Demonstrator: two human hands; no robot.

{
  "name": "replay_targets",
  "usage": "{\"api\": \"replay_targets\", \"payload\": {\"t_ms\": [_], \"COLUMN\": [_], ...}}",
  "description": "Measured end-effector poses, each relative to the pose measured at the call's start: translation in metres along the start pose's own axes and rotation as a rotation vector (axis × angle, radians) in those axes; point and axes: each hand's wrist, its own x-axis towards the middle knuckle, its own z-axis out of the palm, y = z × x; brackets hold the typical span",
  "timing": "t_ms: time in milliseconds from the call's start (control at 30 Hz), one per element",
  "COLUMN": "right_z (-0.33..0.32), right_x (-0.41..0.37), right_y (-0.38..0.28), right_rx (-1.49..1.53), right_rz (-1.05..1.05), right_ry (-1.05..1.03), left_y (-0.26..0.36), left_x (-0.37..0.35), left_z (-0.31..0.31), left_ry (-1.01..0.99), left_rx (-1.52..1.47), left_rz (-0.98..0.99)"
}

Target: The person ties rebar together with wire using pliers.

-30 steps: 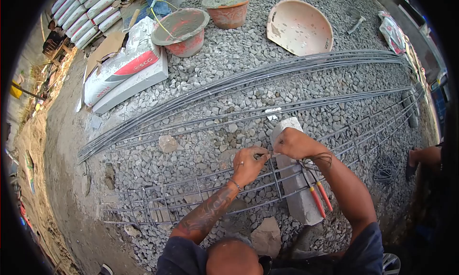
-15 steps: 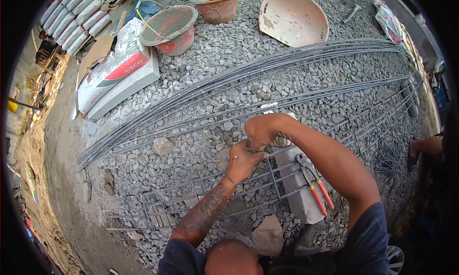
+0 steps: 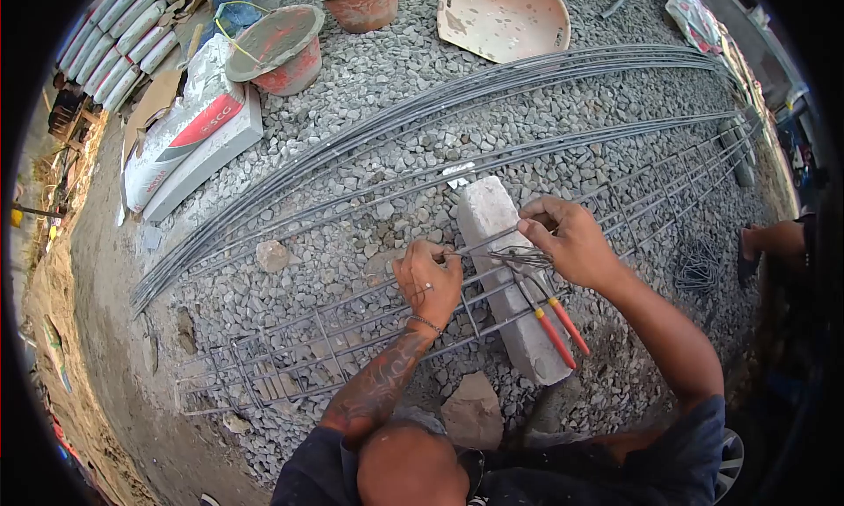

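Note:
My left hand [image 3: 429,282] is closed at the upper bar of the steel rebar cage [image 3: 327,332], its thumb and forefinger pinched on what looks like a thin tie wire. To its right, my right hand [image 3: 570,242] has thumb and finger bent together, with a bundle of tie wires [image 3: 520,257] held under the palm. That bundle points toward the left hand. Below it, red-handled pincers [image 3: 554,330] lie against the pale concrete block [image 3: 491,209] under the cage. Their jaws are partly hidden by the wires and bars.
Long loose rebars [image 3: 369,141] curve across the gravel. Mortar buckets [image 3: 286,53], a pale scoop-shaped basin [image 3: 505,18] and a cement bag [image 3: 189,128] stand beyond. A wire heap [image 3: 697,264] lies right, near another person's foot [image 3: 749,264]. A stone [image 3: 473,411] sits close by.
My hands were together at the bar; the right hand has moved away to the right and turned, showing the wire bundle. My left hand stays at the bar. The view has shifted slightly.

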Motion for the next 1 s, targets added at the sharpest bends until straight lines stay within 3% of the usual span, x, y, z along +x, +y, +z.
{"api": "replay_targets", "payload": {"t_ms": [67, 167, 233, 333, 367, 400, 467, 533, 600, 733, 800, 867, 933, 1000], "right_z": [-0.011, -0.002, 0.012, 0.015, 0.017, 0.012, -0.001, -0.012, -0.022, -0.041, -0.05, -0.056, -0.067, -0.076], "right_x": [-0.06, -0.131, -0.151, -0.148, -0.147, -0.145, -0.142, -0.137, -0.13, -0.095, -0.073, -0.049, -0.027, -0.003], "right_y": [0.025, 0.047, 0.059, 0.068, 0.074, 0.079, 0.078, 0.076, 0.068, 0.058, 0.024, 0.001, -0.024, -0.05], "right_rx": [-0.263, -0.473, -0.381, -0.096, -0.105, -0.103, -0.019, 0.005, 0.302, 0.326, 0.354, 0.147, 0.072, -0.024], "right_rz": [-0.14, -0.071, 0.183, 0.3, 0.247, 0.225, 0.329, 0.232, 0.31, 0.261, 0.322, 0.062, 0.048, 0.06], "right_ry": [0.09, 0.105, -0.073, -0.143, -0.108, -0.113, -0.129, -0.104, 0.027, 0.169, 0.127, 0.039, -0.022, -0.121], "left_y": [-0.007, -0.005, -0.011, -0.018, -0.009, -0.014, -0.026, -0.031, -0.035, -0.032, -0.017, 0.002, 0.03, 0.05], "left_x": [-0.004, 0.001, 0.005, 0.013, 0.018, 0.02, 0.02, 0.021, 0.024, 0.052, 0.079, 0.107, 0.121, 0.12], "left_z": [0.005, -0.004, -0.011, -0.022, -0.033, -0.036, -0.041, -0.046, -0.047, -0.05, -0.052, -0.049, -0.039, -0.024], "left_ry": [0.041, -0.026, -0.108, -0.245, -0.383, -0.362, -0.456, -0.502, -0.542, -0.593, -0.611, -0.772, -0.91, -0.904], "left_rx": [-0.063, -0.098, -0.093, -0.203, -0.208, -0.2, -0.316, -0.334, -0.44, -0.572, -0.644, -0.647, -0.66, -0.628], "left_rz": [-0.028, -0.103, -0.119, -0.149, -0.246, -0.245, -0.057, -0.08, -0.116, -0.271, -0.177, 0.005, 0.211, 0.454]}}
